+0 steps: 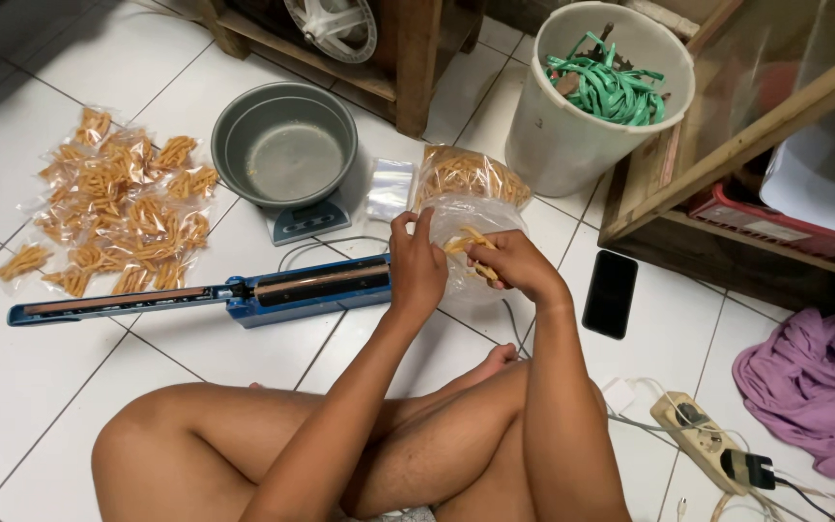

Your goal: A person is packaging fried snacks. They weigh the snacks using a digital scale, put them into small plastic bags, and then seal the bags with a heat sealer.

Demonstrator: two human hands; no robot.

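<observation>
Bare knees; bag (464, 253) mouth upward.

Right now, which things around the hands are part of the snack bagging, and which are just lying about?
In use:
left hand
right hand
small bag
big snack bag
sealer
bowl on the scale
empty bags
filled packets

Lying about:
phone
bucket
purple cloth
power strip

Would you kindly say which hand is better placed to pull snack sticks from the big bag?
Right hand: it probably is, already pinching snack sticks inside the big bag; left hand grips its rim.
</observation>
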